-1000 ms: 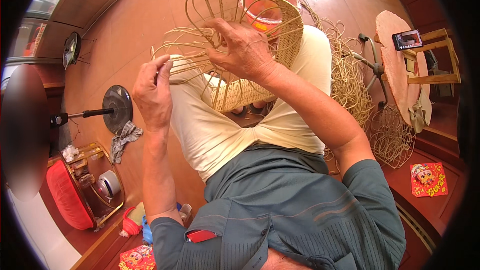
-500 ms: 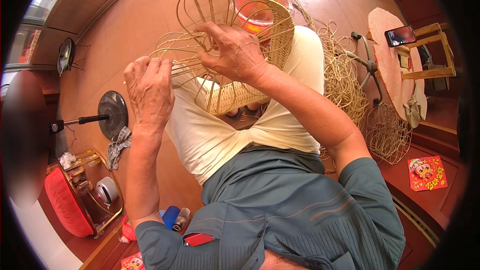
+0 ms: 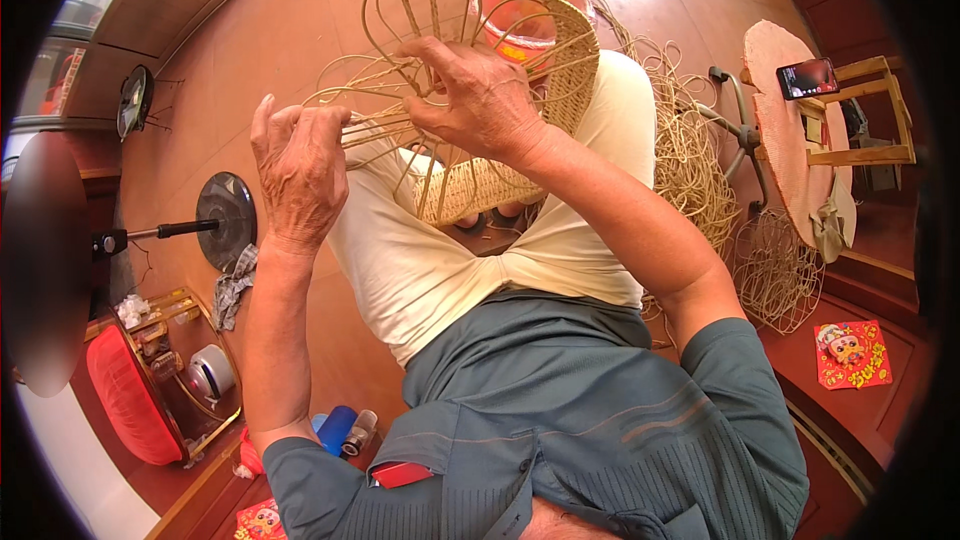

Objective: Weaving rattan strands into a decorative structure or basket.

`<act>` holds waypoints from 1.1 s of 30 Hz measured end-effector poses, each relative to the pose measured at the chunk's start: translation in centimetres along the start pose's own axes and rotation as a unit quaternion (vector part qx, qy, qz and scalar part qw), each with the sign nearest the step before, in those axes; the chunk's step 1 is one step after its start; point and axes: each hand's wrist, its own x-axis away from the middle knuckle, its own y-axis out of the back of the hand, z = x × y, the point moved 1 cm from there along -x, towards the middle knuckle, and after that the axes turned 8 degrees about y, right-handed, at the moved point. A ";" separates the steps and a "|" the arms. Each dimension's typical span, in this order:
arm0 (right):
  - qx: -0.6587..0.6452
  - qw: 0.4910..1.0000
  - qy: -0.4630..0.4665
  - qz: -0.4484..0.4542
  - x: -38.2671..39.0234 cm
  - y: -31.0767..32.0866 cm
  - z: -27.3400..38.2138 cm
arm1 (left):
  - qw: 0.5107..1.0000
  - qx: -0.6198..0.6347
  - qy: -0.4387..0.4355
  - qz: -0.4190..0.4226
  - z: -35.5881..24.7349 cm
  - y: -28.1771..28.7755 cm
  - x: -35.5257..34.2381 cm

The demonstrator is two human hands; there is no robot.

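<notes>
A half-woven straw-coloured piece (image 3: 575, 80), with a braided rim, looped ribs and loose strands, rests between my cream-trousered thighs. My left hand (image 3: 300, 170), at the left end of the strands, has its fingers bent and closed on them, the index finger raised a little. Higher up and to the right, my right hand (image 3: 480, 105) grips the ribs near their middle with curled thumb and fingers; its fingertips are partly hidden among the cords. Behind the piece stands a red bucket (image 3: 530, 0).
A heap of cord (image 3: 690, 170) lies right of my leg, beside a pink round board (image 3: 775, 170) with a phone (image 3: 808, 77) and wooden frame (image 3: 880, 70). At left are a black stand base (image 3: 222, 220), a grey rag (image 3: 235, 285) and a red-cushioned item (image 3: 130, 390).
My left hand has moved leftward and turned to show more of its back. My right hand has moved slightly left, then back up and right along with the woven piece.
</notes>
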 end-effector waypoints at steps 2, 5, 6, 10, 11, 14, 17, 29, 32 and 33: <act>-0.001 1.000 0.010 -0.012 0.1 -0.1 -0.1 | 1.000 -0.004 -0.012 -0.014 0.3 -0.6 0.4; 0.004 1.000 0.006 -0.006 0.2 -0.2 -0.2 | 0.997 -0.027 -0.028 -0.070 0.1 -0.8 0.9; 0.003 1.000 0.006 -0.005 0.2 -0.1 -0.2 | 0.994 -0.032 -0.042 -0.095 -0.2 -0.8 1.2; -0.001 1.000 0.008 0.002 0.2 0.3 -0.7 | 0.994 0.036 -0.083 -0.057 -3.9 -1.0 2.5; -0.002 1.000 0.014 0.000 0.2 0.3 -0.6 | 0.996 0.082 -0.035 0.004 -5.4 -1.8 3.8; 0.018 0.998 0.060 -0.003 0.3 0.0 -0.8 | 0.986 0.146 0.047 0.066 -9.1 -4.0 5.5; 0.012 0.996 0.083 0.028 0.2 0.2 -1.1 | 0.981 0.168 0.077 0.064 -9.5 -4.4 5.5; 0.027 0.997 0.052 0.047 0.3 0.6 -0.7 | 0.967 0.187 0.164 -0.049 -4.6 -1.4 5.9; 0.029 0.997 0.056 0.038 0.2 0.3 -0.6 | 0.951 0.206 0.211 -0.094 -3.4 -1.4 4.9; 0.030 0.997 0.055 0.038 0.2 0.3 -0.6 | 0.942 0.214 0.237 -0.099 -3.2 -1.5 4.6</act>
